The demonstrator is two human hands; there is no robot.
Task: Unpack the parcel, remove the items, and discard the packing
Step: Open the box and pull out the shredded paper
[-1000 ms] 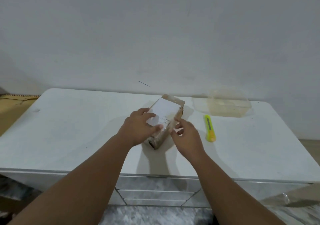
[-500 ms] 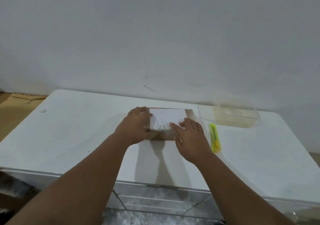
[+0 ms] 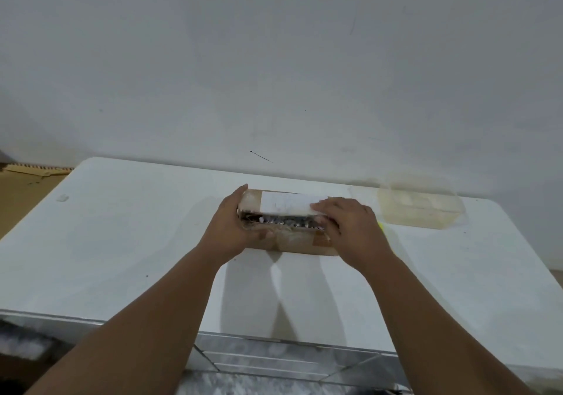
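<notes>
Parcel (image 3: 292, 211) between left hand (image 3: 227, 227) and right hand (image 3: 353, 227)

No text can be read anywhere. The only printed surface is a white label (image 3: 291, 205) stuck on top of the cardboard parcel (image 3: 301, 242); it carries faint grey marks, too blurred and small to make out as letters or numbers. The right end of that label is covered by the fingers of the right hand (image 3: 350, 230). The parcel's brown sides show no legible print.
</notes>
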